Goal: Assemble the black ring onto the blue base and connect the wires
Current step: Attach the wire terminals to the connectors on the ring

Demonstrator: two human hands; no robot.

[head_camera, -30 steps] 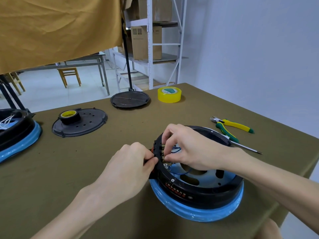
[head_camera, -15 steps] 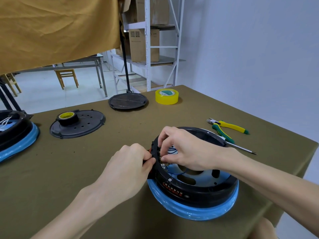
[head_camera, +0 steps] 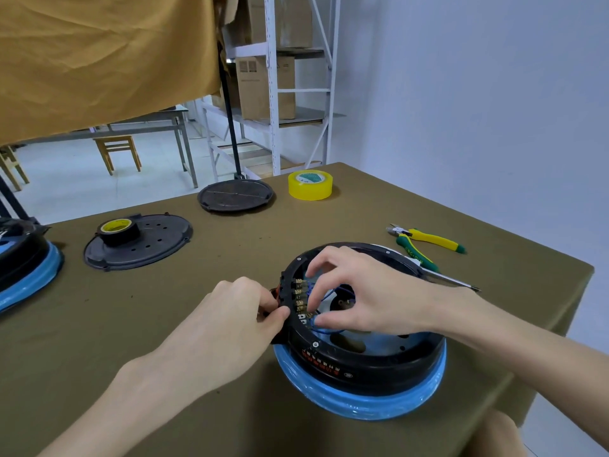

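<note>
While the black ring (head_camera: 379, 357) sits seated on the blue base (head_camera: 362, 400) near the right front of the olive counter (head_camera: 164, 324), both hands work at its left rim. The left hand (head_camera: 227, 328) grips the ring's outer wall, thumb and fingers (head_camera: 280, 316) pinched on a small black block there. The right hand (head_camera: 369, 298) reaches over into the ring's hollow — its fingers curled but spread, thumb tip pressing a blue wire (head_camera: 324, 329) by the row of brass terminals (head_camera: 301, 300); whether it truly grips the wire I cannot tell. Inside the ring lie thin blue wires and the base's pale floor with dark holes. A black tape roll (head_camera: 119, 231) rests on a perforated dark disc (head_camera: 158, 239). Farther back stand a second dark disc (head_camera: 235, 194) and a yellow tape roll (head_camera: 310, 185). Pliers (head_camera: 428, 240) and a screwdriver (head_camera: 451, 282) lie just right of the ring — another ring-and-base (head_camera: 23, 268) sits at the left edge.
</note>
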